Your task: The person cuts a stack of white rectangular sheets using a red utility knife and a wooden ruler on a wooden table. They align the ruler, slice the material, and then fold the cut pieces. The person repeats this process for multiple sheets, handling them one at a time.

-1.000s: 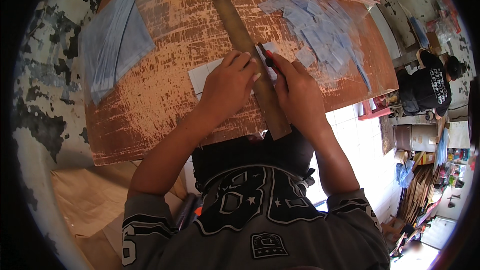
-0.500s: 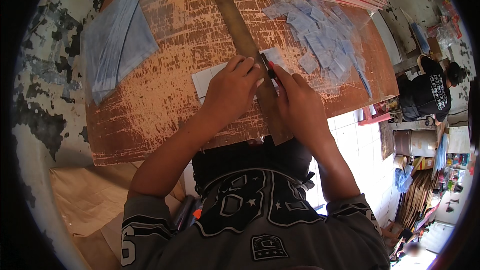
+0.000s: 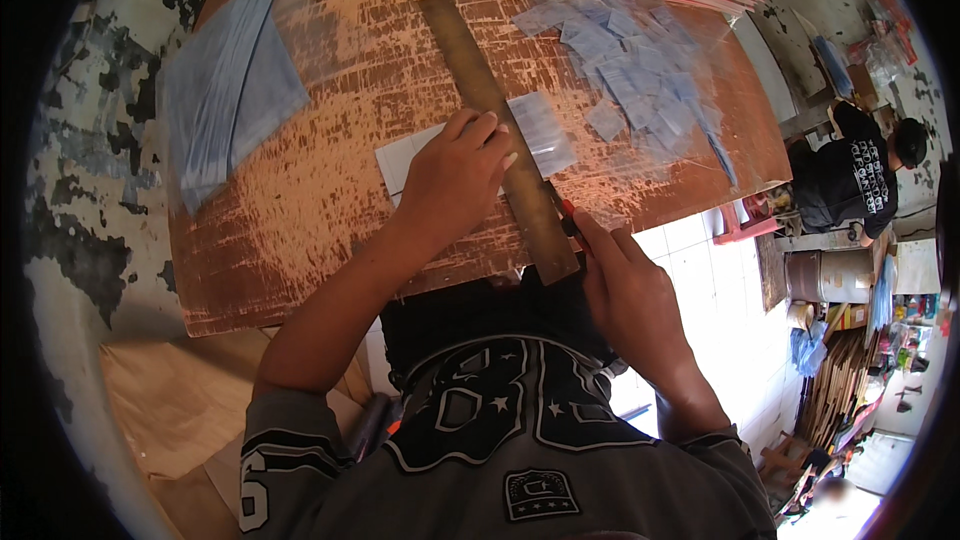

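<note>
two stacks of blue sheets mark the ends of my wooden board (image 3: 300,200): at far left a loose pile of larger blue plastic sheets (image 3: 225,100), at far right a scattered heap of small blue cut pieces (image 3: 640,80). between them my left hand (image 3: 455,180) lies palm down, fingers spread and pressing on a long wooden ruler (image 3: 495,135) that runs slantwise from the far middle to the near edge. under the ruler lies a white sheet (image 3: 400,160) on its left and a clear plastic strip (image 3: 540,132) sticking out on its right. just right of the ruler's near end my right hand (image 3: 625,290) is closed around a small cutter with a red tip (image 3: 568,215), its tip touching the ruler's edge. far right, beyond the board, a person in a dark shirt (image 3: 850,175) sits.
</note>
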